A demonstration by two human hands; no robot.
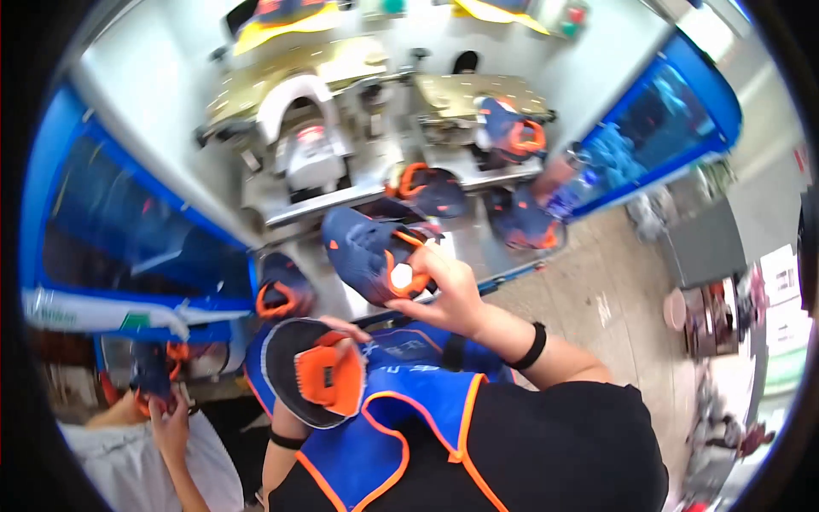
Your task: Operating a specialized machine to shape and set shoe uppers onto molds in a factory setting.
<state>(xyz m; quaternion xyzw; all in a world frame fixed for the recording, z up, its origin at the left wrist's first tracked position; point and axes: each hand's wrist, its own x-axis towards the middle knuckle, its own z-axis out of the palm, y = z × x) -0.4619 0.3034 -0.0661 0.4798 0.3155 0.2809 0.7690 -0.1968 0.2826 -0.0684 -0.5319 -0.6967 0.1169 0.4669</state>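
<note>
My right hand [450, 294] grips a navy shoe upper [363, 252] with an orange collar lining, held up over the metal bench in front of me. A small white patch shows at its collar beside my fingers. Lower and to the left, close to my blue apron, my left hand [345, 331] holds a second shoe upper [281, 371]. Its open side faces up, showing a dark inside and an orange lining. Part of the left hand is hidden behind this upper, with fingers over its rim.
More navy and orange uppers lie on the metal bench [328, 286]. Behind stands a machine with a white shoe-shaped form [311, 158] and another upper [512, 132]. Blue-framed panels [145, 230] flank both sides. At lower left, a co-worker's hands [171, 422] hold an upper.
</note>
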